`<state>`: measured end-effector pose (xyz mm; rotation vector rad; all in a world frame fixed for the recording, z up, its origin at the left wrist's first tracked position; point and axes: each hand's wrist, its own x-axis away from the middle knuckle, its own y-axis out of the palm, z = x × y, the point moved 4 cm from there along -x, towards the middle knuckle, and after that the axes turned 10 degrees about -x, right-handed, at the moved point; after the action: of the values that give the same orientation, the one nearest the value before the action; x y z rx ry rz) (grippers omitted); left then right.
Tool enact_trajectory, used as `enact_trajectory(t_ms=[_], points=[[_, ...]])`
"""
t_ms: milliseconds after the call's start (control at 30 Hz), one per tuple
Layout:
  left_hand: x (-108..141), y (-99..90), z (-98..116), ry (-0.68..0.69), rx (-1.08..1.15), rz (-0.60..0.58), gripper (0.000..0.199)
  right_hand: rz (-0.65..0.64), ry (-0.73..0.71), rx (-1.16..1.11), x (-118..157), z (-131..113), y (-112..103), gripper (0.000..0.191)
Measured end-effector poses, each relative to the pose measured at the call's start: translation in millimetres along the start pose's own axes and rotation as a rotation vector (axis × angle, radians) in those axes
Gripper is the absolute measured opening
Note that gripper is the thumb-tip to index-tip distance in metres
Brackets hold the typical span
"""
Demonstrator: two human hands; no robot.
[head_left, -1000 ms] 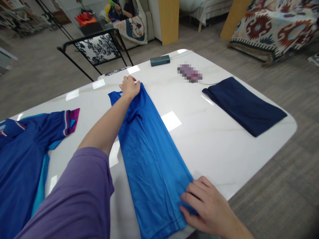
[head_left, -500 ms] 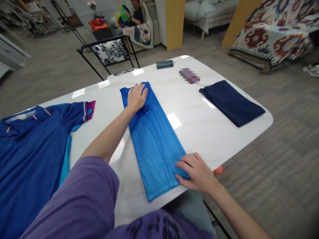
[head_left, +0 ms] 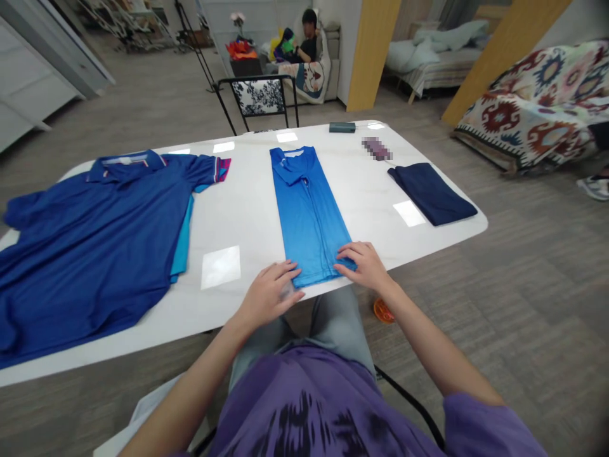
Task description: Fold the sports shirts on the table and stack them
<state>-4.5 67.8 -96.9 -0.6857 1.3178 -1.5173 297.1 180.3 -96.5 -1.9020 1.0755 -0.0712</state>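
Glossy white table with rounded corners and faint marbling (head_left: pixel 254 222). On its left, a dark blue fabric polo shirt (head_left: pixel 109 235), spread and wrinkled, sleeve cuff striped white and pink; smooth turquoise fabric (head_left: pixel 181 247) peeks out from under it. Middle: a blue gradient fabric shirt (head_left: pixel 307 219), folded into a long narrow rectangle, collar at the far end, hem by the near table edge, thin creases lengthwise. Right: a navy matte cloth (head_left: pixel 431 193), folded to a flat rectangle. Left hand (head_left: pixel 271 292), fingers spread, touches the gradient shirt's near left corner; right hand (head_left: pixel 365 263), fingers loosely bent, unclenched, rests on its near right corner. Far side: a pixelated purplish object (head_left: pixel 376 148), shape unclear, then a dark teal oblong block (head_left: pixel 342 127).
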Motion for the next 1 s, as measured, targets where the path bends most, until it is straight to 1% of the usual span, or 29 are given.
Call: enact_trajectory(t_ms=[33,100,133,167,200,267,367,433,500,567,633,700,767,800,867,900,933,1000], points=[[8,0.9,5,0.019,-0.029,0.018,0.063,-0.027,-0.035,0.011,4,-2,1,0.036],[21,2.2,12,0.037,-0.078,0.051,0.072,-0.11,-0.105,0.053,18,-7,3,0.054],[28,2.9,15,0.039,-0.096,0.069,0.069,-0.155,-0.134,0.082,26,-9,4,0.064],[34,3.6,17,0.04,-0.107,0.087,0.061,-0.191,-0.153,0.115,36,-12,6,0.07],[40,4.3,19,0.044,-0.113,0.105,0.05,-0.211,-0.161,0.148,46,-14,7,0.07],[51,5.1,22,0.056,-0.104,0.142,0.034,-0.216,-0.159,0.201,65,-20,8,0.06],[65,2.7,28,0.071,-0.048,0.183,0.028,-0.182,-0.159,0.2,86,-33,6,0.048],[73,-2.5,33,0.073,0.01,0.188,0.023,-0.164,-0.171,0.161,95,-47,2,0.041],[83,-12.0,39,0.079,0.076,0.182,0.02,-0.155,-0.18,0.112,104,-65,-6,0.037],[93,-27.6,48,0.093,0.156,0.165,0.017,-0.168,-0.178,0.048,112,-86,-14,0.037],[103,-49.8,57,0.113,0.264,0.128,0.014,-0.18,-0.149,-0.025,119,-109,-24,0.038],[108,-77.5,66,0.144,0.389,0.073,0.013,-0.121,-0.1,-0.101,120,-130,-38,0.038],[104,-108.4,69,0.172,0.484,0.039,0.014,0.005,-0.055,-0.177,110,-146,-54,0.04],[97,-123.6,67,0.173,0.508,0.038,0.014,0.074,-0.041,-0.208,100,-150,-62,0.041],[73,-150.3,52,0.12,0.499,0.079,0.01,0.197,-0.021,-0.232,67,-150,-76,0.044],[55,-160.8,38,0.069,0.473,0.121,0.008,0.247,-0.014,-0.227,43,-145,-82,0.044],[33,-168.7,20,0.008,0.443,0.169,0.01,0.29,-0.013,-0.218,15,-136,-87,0.044],[-18,-175.4,-27,-0.116,0.407,0.265,0.024,0.329,-0.028,-0.203,-53,-108,-92,0.042]])
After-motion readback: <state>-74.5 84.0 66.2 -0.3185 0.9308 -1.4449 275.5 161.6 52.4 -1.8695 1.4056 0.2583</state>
